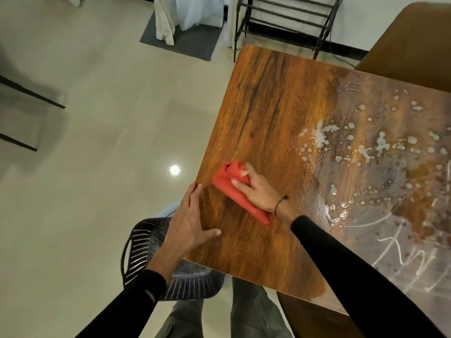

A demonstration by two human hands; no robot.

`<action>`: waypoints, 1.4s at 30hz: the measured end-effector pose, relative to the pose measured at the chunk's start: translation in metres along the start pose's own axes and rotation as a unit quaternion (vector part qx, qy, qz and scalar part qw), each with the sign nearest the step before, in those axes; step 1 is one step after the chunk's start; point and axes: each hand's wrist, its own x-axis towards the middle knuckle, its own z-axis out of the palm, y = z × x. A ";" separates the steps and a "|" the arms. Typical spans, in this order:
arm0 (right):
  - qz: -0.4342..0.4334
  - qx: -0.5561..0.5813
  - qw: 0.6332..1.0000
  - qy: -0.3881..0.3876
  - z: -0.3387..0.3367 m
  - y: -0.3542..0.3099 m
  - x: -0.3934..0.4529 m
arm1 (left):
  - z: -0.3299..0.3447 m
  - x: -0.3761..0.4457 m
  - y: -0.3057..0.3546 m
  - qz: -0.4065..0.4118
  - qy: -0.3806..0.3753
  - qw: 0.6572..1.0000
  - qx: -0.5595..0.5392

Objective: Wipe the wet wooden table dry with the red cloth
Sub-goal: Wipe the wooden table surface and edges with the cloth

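Note:
The wooden table (273,113) fills the right half of the view. Its left part looks dry; droplets, foam and smeared water (380,152) cover its right part. A crumpled red cloth (225,184) lies on the table near the left edge. My right hand (256,189) lies on top of the cloth with its fingers spread over it, pressing it to the wood. My left hand (189,223) rests flat on the table's left edge, fingers straight, thumb on the surface.
A black perforated plastic basket (139,252) stands on the tiled floor beside the table's near left corner, under my left arm. A black metal rack (285,18) is beyond the far edge. Another wooden surface (415,45) adjoins at the far right.

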 end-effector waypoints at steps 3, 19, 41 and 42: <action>0.093 -0.197 0.965 0.142 -0.018 0.013 -0.018 | 0.002 -0.002 -0.003 -0.008 0.036 0.999 -0.033; -0.074 -0.381 0.912 0.135 0.006 0.020 0.029 | 0.016 0.008 -0.018 -0.087 0.062 0.973 -0.202; -0.240 -0.395 0.887 -0.008 0.124 -0.019 -0.041 | -0.017 0.035 -0.051 -0.204 -0.093 0.805 -0.549; -0.276 -0.406 0.870 -0.042 0.131 -0.012 -0.062 | -0.018 0.035 -0.048 -0.203 -0.093 0.812 -0.539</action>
